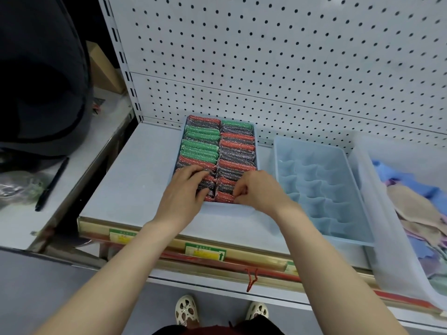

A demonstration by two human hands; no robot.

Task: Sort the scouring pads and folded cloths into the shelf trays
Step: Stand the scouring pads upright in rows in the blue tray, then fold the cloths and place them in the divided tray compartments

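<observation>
Both forearms bare to frame edge, no sleeves visible. Left hand point(185, 189) and right hand point(260, 189) bare: no gloves, rings, watch or bands at wrists. Nails short, unpainted as far as blur allows. Feet in cream clog-style shoes point(186, 311) with cut-out holes across toe, darker patches showing through openings. Dark garment point(217, 330) at bottom edge, reddish band along its upper hem.
</observation>
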